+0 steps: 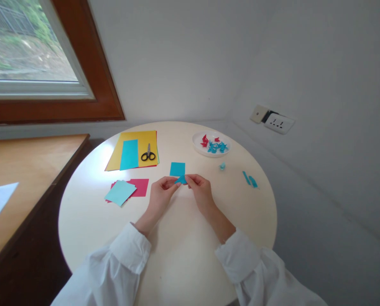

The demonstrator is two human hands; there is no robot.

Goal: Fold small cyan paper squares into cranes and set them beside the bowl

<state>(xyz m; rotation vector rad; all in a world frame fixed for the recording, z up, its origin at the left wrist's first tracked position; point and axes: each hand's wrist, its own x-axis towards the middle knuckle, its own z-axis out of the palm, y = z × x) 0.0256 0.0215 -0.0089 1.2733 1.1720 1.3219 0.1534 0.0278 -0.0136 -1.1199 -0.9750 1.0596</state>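
Observation:
Between my two hands is a small folded piece of blue paper (181, 179), pinched at both sides above the middle of the round table. My left hand (163, 190) grips its left side between thumb and fingers. On its right side, my right hand (200, 189) closes thumb and fingertips on the paper; part of the fold is hidden by the fingers. Just beyond the hands lies a flat blue paper square (177, 168). To the left, light-blue paper squares (121, 193) rest on top of pink-red paper (141, 187).
Black-handled scissors (148, 155) and a blue paper strip (130, 154) lie on yellow sheets (115, 155). A white plate (196, 146) holds several red and blue folded pieces. Near it are a small pale-blue folded piece (222, 166) and blue scraps (252, 182). A wall borders the table (190, 255).

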